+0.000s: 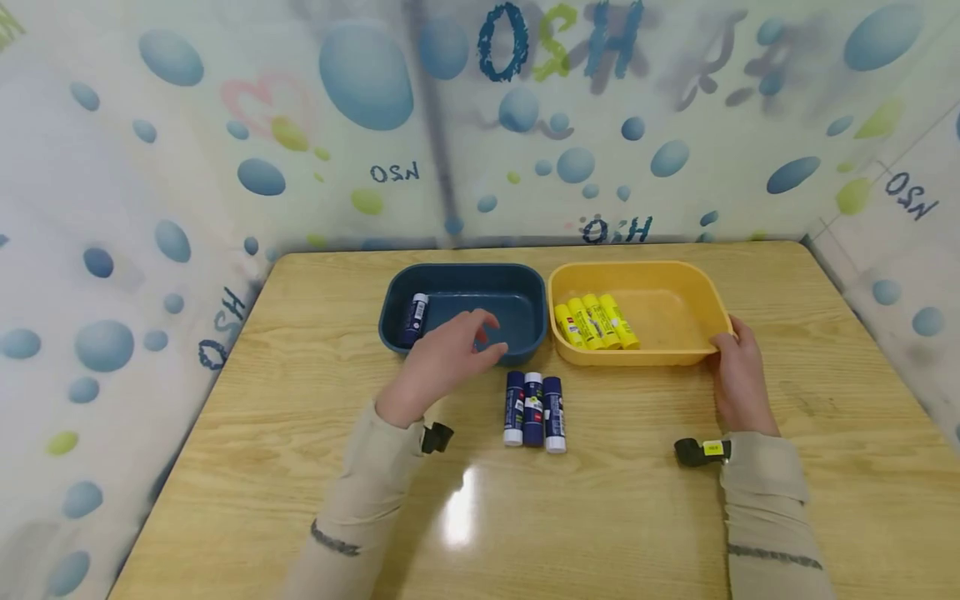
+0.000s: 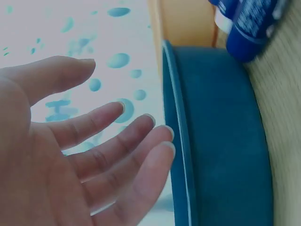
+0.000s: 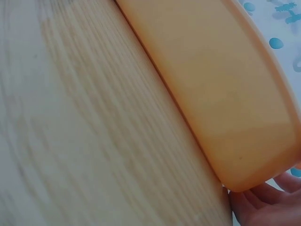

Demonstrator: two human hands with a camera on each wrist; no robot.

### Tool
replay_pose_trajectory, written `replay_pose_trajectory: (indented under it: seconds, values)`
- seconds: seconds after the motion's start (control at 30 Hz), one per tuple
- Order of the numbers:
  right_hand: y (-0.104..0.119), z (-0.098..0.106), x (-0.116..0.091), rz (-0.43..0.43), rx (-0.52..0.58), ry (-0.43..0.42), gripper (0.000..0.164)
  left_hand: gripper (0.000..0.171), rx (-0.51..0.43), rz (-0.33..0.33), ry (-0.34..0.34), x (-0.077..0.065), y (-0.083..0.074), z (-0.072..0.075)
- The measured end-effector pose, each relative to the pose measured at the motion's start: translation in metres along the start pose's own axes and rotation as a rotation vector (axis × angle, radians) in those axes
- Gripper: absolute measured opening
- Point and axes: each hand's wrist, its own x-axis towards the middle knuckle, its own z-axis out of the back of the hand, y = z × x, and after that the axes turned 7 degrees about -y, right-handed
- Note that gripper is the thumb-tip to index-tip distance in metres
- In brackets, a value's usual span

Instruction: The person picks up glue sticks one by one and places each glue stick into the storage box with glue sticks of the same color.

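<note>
My left hand (image 1: 447, 361) hovers over the near side of a dark blue bin (image 1: 480, 268), fingers relaxed and apart, nothing between them. In the left wrist view its fingertips (image 2: 167, 149) are right by the bin's rim. One navy glue stick (image 1: 416, 317) leans at the left end inside that bin. My right hand (image 1: 741, 379) holds the near right corner of a yellow bin (image 1: 675, 304), thumb on the rim, other fingers around the outer wall. Several yellow glue sticks (image 1: 597, 322) lie side by side in its left part. Three navy glue sticks (image 1: 533, 410) lie in a row on the table before the bins.
The two bins stand side by side on a wooden table (image 1: 622, 517). Behind them rises a patterned curtain (image 1: 480, 158) with blue and green spots. Light glares off the tabletop between my forearms.
</note>
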Motion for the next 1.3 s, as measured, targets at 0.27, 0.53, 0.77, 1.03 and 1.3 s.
replay_pose_trajectory:
  seconds: [0.27,0.53,0.77,1.03,1.3]
  values:
    - [0.001,-0.002,0.000,-0.013,-0.015,-0.006,0.053,0.039,-0.090,0.021,-0.032,-0.017,-0.002,-0.008]
    - [-0.001,-0.001,-0.001,-0.021,0.005,-0.006,0.054,0.038,-0.092,0.001,0.018,-0.025,-0.009,-0.018]
    - [0.002,-0.001,0.000,-0.018,0.016,0.006,0.053,0.038,-0.006,0.008,0.135,-0.024,-0.016,-0.030]
    - [0.002,-0.001,0.001,-0.015,0.035,0.003,0.053,0.046,0.148,0.025,0.190,-0.023,-0.016,-0.048]
    - [0.002,-0.001,0.002,-0.017,0.024,0.000,0.054,0.051,0.231,0.035,0.146,-0.023,-0.016,-0.062]
